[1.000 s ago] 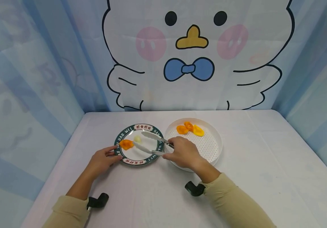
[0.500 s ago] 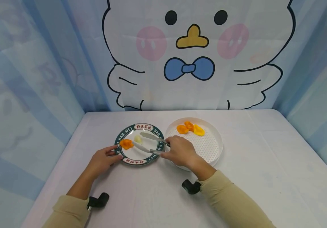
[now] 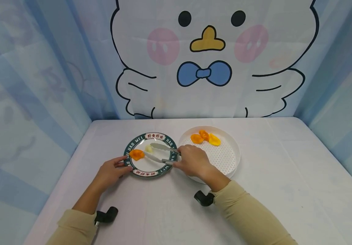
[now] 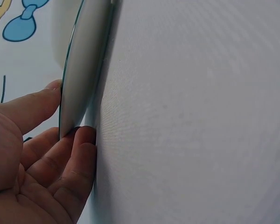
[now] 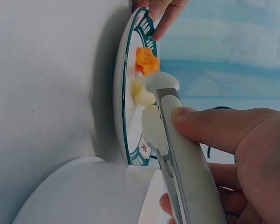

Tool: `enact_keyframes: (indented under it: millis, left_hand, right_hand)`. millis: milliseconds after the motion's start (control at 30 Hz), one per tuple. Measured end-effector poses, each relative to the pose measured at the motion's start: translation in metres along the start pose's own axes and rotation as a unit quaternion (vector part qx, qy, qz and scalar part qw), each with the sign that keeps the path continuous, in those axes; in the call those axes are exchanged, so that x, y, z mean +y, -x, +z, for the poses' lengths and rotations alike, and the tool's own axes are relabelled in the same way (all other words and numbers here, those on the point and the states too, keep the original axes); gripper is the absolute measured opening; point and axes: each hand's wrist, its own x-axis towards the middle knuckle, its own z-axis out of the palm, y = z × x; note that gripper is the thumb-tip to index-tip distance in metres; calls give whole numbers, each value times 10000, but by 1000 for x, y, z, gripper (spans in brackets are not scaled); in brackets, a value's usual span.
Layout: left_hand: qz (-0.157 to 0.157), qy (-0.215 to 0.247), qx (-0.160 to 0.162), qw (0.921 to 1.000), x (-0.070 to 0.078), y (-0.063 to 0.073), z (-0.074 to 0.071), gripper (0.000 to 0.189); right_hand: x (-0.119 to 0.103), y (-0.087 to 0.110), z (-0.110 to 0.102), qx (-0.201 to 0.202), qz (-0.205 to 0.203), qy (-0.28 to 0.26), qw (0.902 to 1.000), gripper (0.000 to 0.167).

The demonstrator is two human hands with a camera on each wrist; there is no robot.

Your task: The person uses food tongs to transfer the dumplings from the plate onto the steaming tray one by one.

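Observation:
My left hand holds the near left rim of a green-bordered white plate, thumb on top and fingers under the edge, as the left wrist view shows. On the plate lie a wrinkled orange piece and a small pale yellow piece. My right hand grips a pair of light-coloured tongs, reaching in from the plate's right side. The tong tips are spread apart, close to the pale yellow piece in the right wrist view. Whether they touch it, I cannot tell.
Right of the plate stands a round white tray with a dotted bottom, partly behind my right hand. Two orange pieces and a yellow one lie at its far side. A printed curtain rises behind the white table.
My right hand has shifted slightly left and away from me with the tongs. The upper tong tip is now nearer the pale yellow piece. My left hand keeps its hold on the plate.

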Motion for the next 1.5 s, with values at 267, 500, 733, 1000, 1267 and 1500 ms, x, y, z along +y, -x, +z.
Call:
enact_keyframes:
  millis: [267,500,733,1000,1267,1500]
  left_hand:
    - [-39,-17,11,10000,3,2,0,69]
    - [-84,-2,14,10000,5,3,0,69]
    - [-54,1,29,10000,4,3,0,69]
    - [-48,-17,35,10000,4,3,0,68]
    - [-48,-51,66,10000,4,3,1,68]
    - [31,-56,85,9999,4,3,1,66]
  right_hand:
    - [4,2,-2,133,-57,66,9999,37]
    - [7,3,-4,178,-49,18,9998,35]
    - [12,7,-3,290,-10,-118,9995,39]
    - [23,16,-8,507,35,-378,9980,39]
    - [36,25,-16,755,-46,-353,9965,41]
    - [44,33,-24,978,-25,-416,9943,43]
